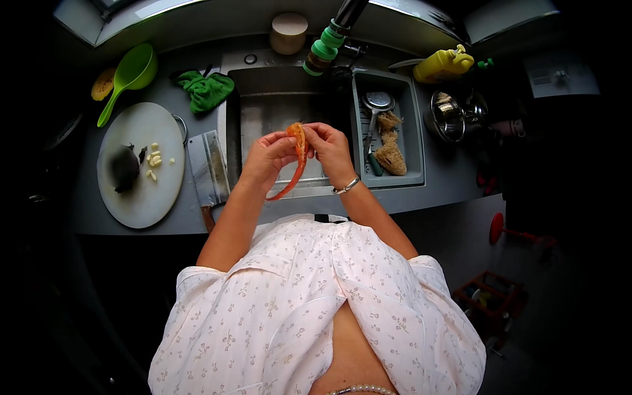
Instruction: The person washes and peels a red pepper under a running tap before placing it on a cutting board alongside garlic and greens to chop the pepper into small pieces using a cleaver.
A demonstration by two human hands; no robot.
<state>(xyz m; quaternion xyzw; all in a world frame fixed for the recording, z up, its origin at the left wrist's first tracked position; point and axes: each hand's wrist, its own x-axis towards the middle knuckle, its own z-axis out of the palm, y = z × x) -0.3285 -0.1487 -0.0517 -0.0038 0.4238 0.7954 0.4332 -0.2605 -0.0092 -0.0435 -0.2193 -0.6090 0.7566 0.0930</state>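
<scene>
A long, curved red chili pepper (302,161) is held between my two hands in front of the sink (263,89). It looks split open near the top, with paler orange flesh showing. My left hand (271,157) pinches its upper part from the left. From the right, the fingers of my right hand (331,153) close on the same upper end. The thin lower tip hangs free, curving toward my left wrist. To the left of my hands, a cleaver (209,168) lies on the counter by the sink edge.
A white cutting board (141,207) bears garlic cloves (154,159) and a dark, blurred item (124,168). Behind it are a green ladle (137,67) and a green cloth (207,92). A grey basin (419,131) holds loofah pieces (393,158). The faucet (325,47) overhangs the sink.
</scene>
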